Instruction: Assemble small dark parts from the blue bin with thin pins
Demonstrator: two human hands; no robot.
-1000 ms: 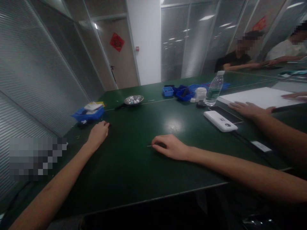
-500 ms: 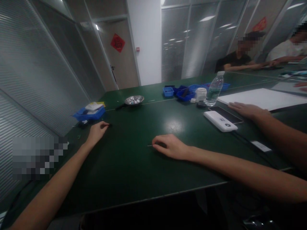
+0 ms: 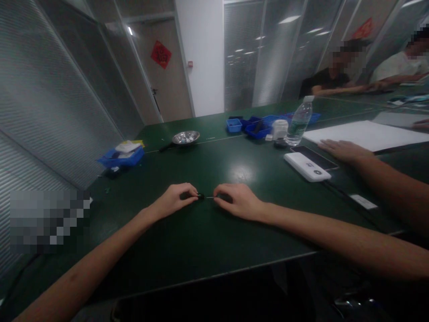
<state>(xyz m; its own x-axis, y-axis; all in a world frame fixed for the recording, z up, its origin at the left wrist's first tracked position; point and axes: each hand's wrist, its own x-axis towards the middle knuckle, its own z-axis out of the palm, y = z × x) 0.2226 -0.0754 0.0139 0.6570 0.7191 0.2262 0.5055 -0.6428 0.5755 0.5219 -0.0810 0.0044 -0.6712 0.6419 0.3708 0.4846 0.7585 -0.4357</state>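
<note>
Just above the green table (image 3: 187, 246), my left hand (image 3: 177, 197) pinches a small black piece (image 3: 201, 196) between thumb and fingertips. Facing it, my right hand (image 3: 239, 201) is closed on a thin metal pin (image 3: 209, 197), whose tip points left at the black piece. The two sets of fingertips are a short gap apart. Whether the pin touches or enters the black piece is too small to tell.
Behind my hands are a metal dish (image 3: 186, 137) with small pieces and a blue tray (image 3: 122, 156). To the right stand a water bottle (image 3: 300, 120), a white power bank (image 3: 306, 166) and a phone (image 3: 315, 157). Another person's hand (image 3: 346, 151) rests beside white paper (image 3: 372, 136).
My left hand has moved right and toward me, bringing the black piece from near the blue tray up to the pin. My right hand has stayed nearly in place.
</note>
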